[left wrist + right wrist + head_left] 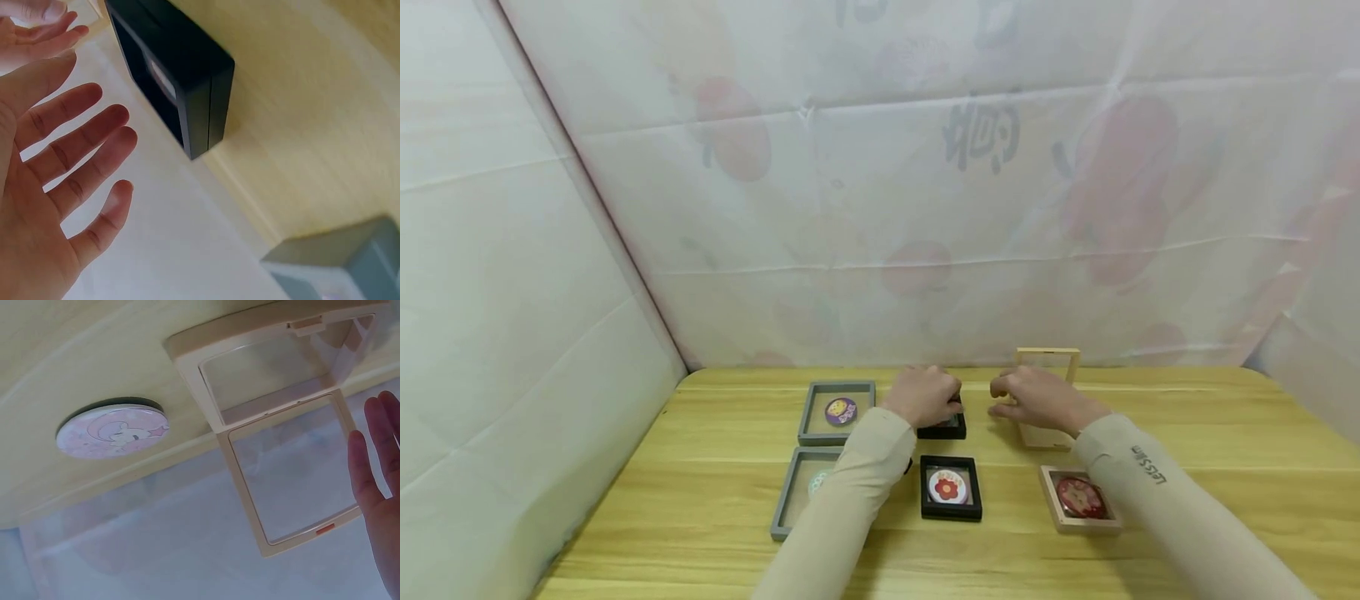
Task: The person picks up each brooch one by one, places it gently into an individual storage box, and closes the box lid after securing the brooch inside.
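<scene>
In the head view my left hand [922, 396] is over the back black box frame [952, 431], partly hiding it. The left wrist view shows its fingers spread and loosely bent, apart from the black frame's side [181, 50]. My right hand [1037, 396] hovers at a beige box frame [1048, 437] whose lid stands upright on its hinge. From the right wrist, the clear-windowed lid [247, 487] is beside relaxed fingers [359, 465], with nothing gripped. A round pink badge [112, 432] with a cartoon figure lies near the beige frame.
Two grey frames [805, 417] with round badges lie at left. A front black frame [951, 513] holds a red-flower badge [947, 487]. At front right, a light wooden-coloured frame [1086, 527] holds a red badge [1080, 497]. White printed cloth [880, 192] hangs behind the table.
</scene>
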{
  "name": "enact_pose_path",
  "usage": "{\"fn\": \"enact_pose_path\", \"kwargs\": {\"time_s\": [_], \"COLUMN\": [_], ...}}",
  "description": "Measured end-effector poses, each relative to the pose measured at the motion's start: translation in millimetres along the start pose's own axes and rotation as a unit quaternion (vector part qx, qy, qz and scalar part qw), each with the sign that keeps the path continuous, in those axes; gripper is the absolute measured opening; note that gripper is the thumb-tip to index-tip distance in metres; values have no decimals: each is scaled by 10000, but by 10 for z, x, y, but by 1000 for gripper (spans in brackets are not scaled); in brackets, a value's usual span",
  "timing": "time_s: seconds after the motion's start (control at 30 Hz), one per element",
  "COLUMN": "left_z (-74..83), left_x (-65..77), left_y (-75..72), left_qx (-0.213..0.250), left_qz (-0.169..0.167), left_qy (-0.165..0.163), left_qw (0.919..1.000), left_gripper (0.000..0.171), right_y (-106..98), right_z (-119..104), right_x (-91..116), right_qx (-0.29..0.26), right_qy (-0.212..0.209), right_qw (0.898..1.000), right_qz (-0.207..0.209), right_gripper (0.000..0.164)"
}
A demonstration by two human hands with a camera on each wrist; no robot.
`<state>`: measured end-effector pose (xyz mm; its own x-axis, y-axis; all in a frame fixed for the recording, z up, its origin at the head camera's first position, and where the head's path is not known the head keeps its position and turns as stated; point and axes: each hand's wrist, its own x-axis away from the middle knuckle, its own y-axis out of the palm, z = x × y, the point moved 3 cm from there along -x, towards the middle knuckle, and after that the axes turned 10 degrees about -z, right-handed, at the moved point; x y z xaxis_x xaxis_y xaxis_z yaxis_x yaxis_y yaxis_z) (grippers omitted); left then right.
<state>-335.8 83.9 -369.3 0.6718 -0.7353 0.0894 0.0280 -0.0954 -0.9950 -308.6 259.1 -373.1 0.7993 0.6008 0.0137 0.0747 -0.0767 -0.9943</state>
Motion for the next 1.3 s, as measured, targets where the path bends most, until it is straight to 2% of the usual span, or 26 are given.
{"fn": "enact_pose_path", "kwargs": {"time_s": [0.23, 0.67, 0.8, 0.97, 1.3], "left_z": [114, 221, 256, 301, 344], "left_x": [-56, -58, -70, -98, -107], "left_y": [52, 43, 32, 33, 41], "left_qx": [89, -179, -229, -251, -194], "left_qz": [-103, 37, 20, -22, -59], "left_qy": [176, 337, 321, 393, 486], "left_qw": [9998, 9993, 9992, 9989, 9986], "left_gripper": [17, 19, 19, 19, 20], "right_y": [-34, -44, -61, -50, -14], "right_z": [44, 122, 132, 169, 233], "right_x": [36, 145, 168, 219, 313], "right_qx": [-34, 110, 188, 1, -100], "right_qy": [-113, -301, -274, -181, 50], "right_qw": [9999, 9991, 9989, 9994, 9996], "right_qz": [80, 269, 325, 290, 247], "right_gripper": [11, 13, 13, 12, 24]}}
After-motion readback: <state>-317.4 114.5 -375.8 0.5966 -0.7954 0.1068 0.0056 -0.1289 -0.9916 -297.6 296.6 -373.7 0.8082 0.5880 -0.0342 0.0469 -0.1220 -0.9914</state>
